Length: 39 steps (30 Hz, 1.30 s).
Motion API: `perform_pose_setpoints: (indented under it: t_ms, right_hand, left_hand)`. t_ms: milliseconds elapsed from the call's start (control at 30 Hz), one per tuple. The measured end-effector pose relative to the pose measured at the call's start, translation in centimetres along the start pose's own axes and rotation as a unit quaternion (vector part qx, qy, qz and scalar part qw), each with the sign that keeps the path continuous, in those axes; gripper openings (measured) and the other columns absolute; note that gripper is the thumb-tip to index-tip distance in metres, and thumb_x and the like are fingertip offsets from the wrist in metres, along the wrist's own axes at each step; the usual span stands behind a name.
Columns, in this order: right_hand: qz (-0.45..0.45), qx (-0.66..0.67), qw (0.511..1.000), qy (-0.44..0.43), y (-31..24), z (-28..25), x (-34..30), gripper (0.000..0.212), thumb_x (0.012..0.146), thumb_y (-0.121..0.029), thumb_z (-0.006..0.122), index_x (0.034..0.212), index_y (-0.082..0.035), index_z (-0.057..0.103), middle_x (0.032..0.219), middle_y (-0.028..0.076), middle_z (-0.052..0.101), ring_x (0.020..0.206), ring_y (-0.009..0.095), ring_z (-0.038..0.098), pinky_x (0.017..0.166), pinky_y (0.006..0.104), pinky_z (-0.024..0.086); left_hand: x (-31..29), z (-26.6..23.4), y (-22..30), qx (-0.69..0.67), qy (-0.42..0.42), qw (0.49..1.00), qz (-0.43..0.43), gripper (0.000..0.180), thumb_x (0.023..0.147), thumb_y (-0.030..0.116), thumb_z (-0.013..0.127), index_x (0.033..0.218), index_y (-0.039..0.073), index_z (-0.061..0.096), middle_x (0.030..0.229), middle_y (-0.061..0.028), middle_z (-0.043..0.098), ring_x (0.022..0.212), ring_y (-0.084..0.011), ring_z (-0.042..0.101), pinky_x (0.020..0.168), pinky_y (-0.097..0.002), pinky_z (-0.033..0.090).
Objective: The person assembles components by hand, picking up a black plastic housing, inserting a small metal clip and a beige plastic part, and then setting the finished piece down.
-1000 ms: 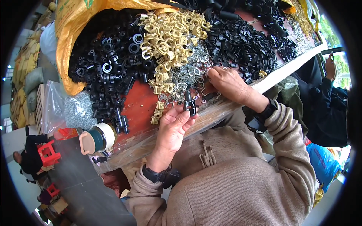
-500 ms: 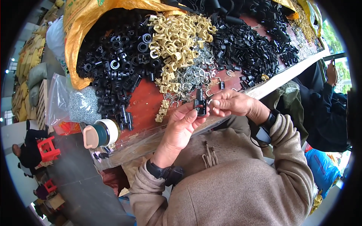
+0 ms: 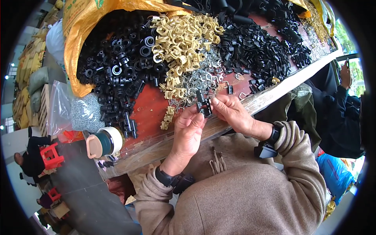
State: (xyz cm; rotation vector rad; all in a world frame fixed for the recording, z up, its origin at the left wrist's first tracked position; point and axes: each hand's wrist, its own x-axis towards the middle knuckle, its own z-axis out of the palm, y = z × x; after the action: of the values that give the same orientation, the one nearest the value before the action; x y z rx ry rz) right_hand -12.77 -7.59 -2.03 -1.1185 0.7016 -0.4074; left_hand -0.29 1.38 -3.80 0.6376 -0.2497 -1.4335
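My left hand (image 3: 188, 131) holds a small black plastic fitting (image 3: 203, 105) upright between thumb and fingers, just over the table's front edge. The fitting has a round stem at the top and an open frame below. My right hand (image 3: 235, 113) is closed in a pinch against the fitting's right side; whatever its fingertips grip is hidden. Right behind the hands lies a heap of bent silver metal hooks (image 3: 203, 80). Cream plastic clips (image 3: 184, 35) are piled beyond them, and a few more cream clips (image 3: 167, 117) lie left of my left hand.
Black ringed fittings (image 3: 121, 58) spill from a yellow woven sack (image 3: 72, 58) at the left. Small black pieces (image 3: 254, 47) are heaped at the right. A bag of screws (image 3: 86, 111) and a lidded cup (image 3: 105, 141) stand near the left table edge. Another person's hand (image 3: 346, 74) shows far right.
Both hands have shifted slightly left with the fitting, which is now tilted. The bent metal piece seen at my right fingertips is now out of sight, and those fingers press against the fitting.
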Motion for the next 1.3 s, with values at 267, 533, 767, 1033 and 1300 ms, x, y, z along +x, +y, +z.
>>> perform_pose_setpoints:
  t_ms: [267,533,767,1033,1300]
  right_hand:
    - [0.022,-0.016,0.999,-0.035,-0.7,0.8,-1.4,0.027,0.089,-0.027,0.041,0.071,-0.007,0.047,0.056,-0.006,0.038,0.049,0.002,0.031,0.042,0.0175,0.022]
    - [0.052,0.123,0.987,-0.093,-0.9,-1.1,-0.5,0.018,0.088,-0.023,0.044,0.081,-0.006,0.049,0.060,-0.003,0.042,0.049,0.003,0.034,0.043,0.0176,0.026]
    - [0.036,0.015,0.986,-0.159,-1.4,-1.6,0.2,0.017,0.087,-0.021,0.046,0.081,-0.005,0.047,0.062,-0.003,0.043,0.049,0.003,0.035,0.043,0.0165,0.028]
    - [-0.025,-0.003,0.997,-0.078,-0.4,-1.3,-0.6,0.014,0.085,-0.018,0.048,0.080,-0.005,0.046,0.070,0.000,0.049,0.052,0.003,0.042,0.045,0.0162,0.033]
    - [-0.090,0.001,0.989,-0.113,-0.8,-1.0,-1.3,0.013,0.085,-0.016,0.049,0.080,-0.004,0.048,0.072,0.000,0.050,0.059,0.004,0.044,0.051,0.0188,0.037]
  left_hand:
    - [-0.6,0.7,0.3,0.007,-0.007,0.999,0.049,0.026,0.078,0.007,0.056,0.104,0.004,0.053,0.102,-0.0056,0.055,0.091,-0.0120,0.051,0.080,-0.0243,0.039]
    - [-0.8,-0.7,1.4,0.041,-0.058,0.997,0.031,0.026,0.078,0.012,0.057,0.103,0.005,0.053,0.102,-0.0128,0.056,0.100,-0.0245,0.051,0.090,-0.0358,0.038]
    - [-0.6,-0.8,1.7,0.078,-0.078,0.994,0.003,0.031,0.076,0.015,0.060,0.104,0.003,0.052,0.101,-0.0144,0.056,0.096,-0.0225,0.052,0.088,-0.0343,0.038]
    - [-0.8,-0.7,0.6,0.050,-0.040,0.998,0.012,0.034,0.077,0.014,0.060,0.106,0.000,0.050,0.101,-0.0111,0.056,0.093,-0.0174,0.052,0.087,-0.0291,0.037]
    - [-1.0,0.2,1.2,0.002,-0.088,0.994,-0.071,0.032,0.079,0.017,0.057,0.106,0.001,0.050,0.097,-0.0094,0.056,0.092,-0.0179,0.053,0.084,-0.0307,0.041]
